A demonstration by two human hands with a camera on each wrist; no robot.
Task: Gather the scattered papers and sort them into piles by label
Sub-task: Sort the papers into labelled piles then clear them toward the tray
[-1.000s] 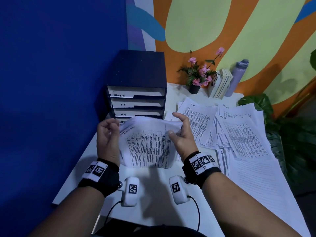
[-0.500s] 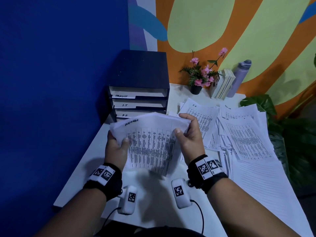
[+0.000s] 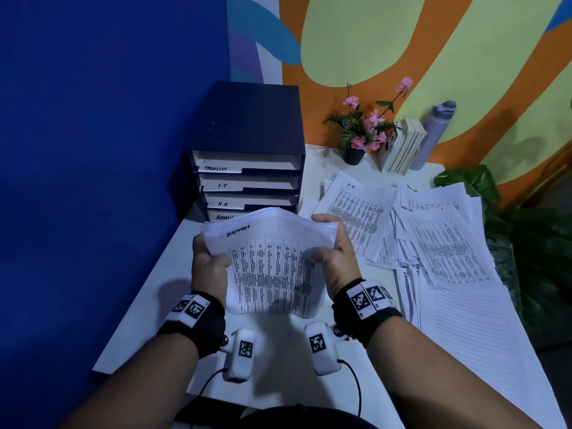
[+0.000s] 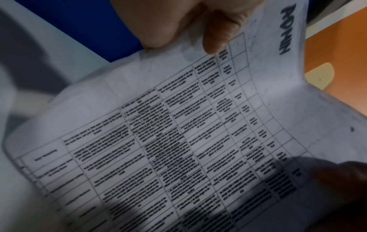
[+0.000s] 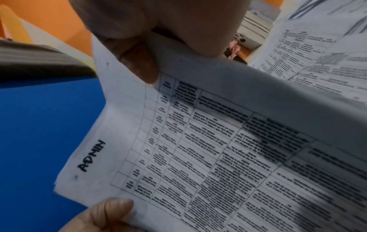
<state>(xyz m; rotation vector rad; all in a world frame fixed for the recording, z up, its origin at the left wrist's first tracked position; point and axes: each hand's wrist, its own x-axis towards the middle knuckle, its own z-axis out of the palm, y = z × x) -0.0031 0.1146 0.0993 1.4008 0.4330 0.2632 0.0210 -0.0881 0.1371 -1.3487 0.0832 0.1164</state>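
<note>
Your white counter (image 3: 161, 274) fills the lower middle of the head view, running up to the painted wall. At upper centre stands the dark tray organiser (image 3: 247, 144), four slots tagged TASKLIST, I.T, H.R and ADMIN from top down. To the right of centre the scattered papers (image 3: 433, 243) lie overlapping across the counter, printed tables facing up, with a lined sheet (image 3: 470, 329) toward the lower right. At centre frame you hold the ADMIN stack (image 3: 272, 261) up off the counter, just in front of the organiser's lowest slot; its top edge bows upward and the handwritten ADMIN sits at its upper left corner. Your left hand (image 3: 208, 267) is grasping the stack's left edge, thumb pressed on the printed face, as the left wrist view shows. Your right hand (image 3: 335, 258) is grasping the right edge, thumb on top and fingers curled behind. At the upper right stand a row of books (image 3: 405, 147), a grey bottle (image 3: 433, 134) and a small pot of pink flowers (image 3: 362, 134).
</note>
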